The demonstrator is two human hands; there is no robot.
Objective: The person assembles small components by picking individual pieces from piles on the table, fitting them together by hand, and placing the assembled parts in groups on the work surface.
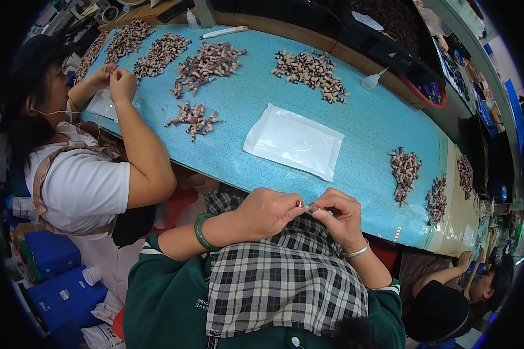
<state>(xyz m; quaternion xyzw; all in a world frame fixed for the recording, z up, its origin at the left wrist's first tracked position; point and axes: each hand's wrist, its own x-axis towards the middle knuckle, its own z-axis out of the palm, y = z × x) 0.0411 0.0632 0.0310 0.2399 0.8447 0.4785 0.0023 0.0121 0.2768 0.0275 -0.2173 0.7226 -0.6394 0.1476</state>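
My left hand point(268, 210) and my right hand point(339, 214) meet just below the front edge of the blue table point(367, 125), over a checked cloth point(285, 273) on my lap. Between their fingertips they pinch one small brown-and-white piece point(308, 207). A green bangle point(202, 231) circles my left wrist and a thin silver bracelet point(356, 252) my right. A clear flat plastic bag point(293, 141) lies on the table just beyond my hands.
Several piles of small brown-and-white pieces point(311, 70) lie across the table, more at the right point(404, 168). A person in a white shirt point(81, 186) works at the left with both hands raised. Another person point(448, 296) sits at the lower right. Blue crates point(58, 273) stand on the floor.
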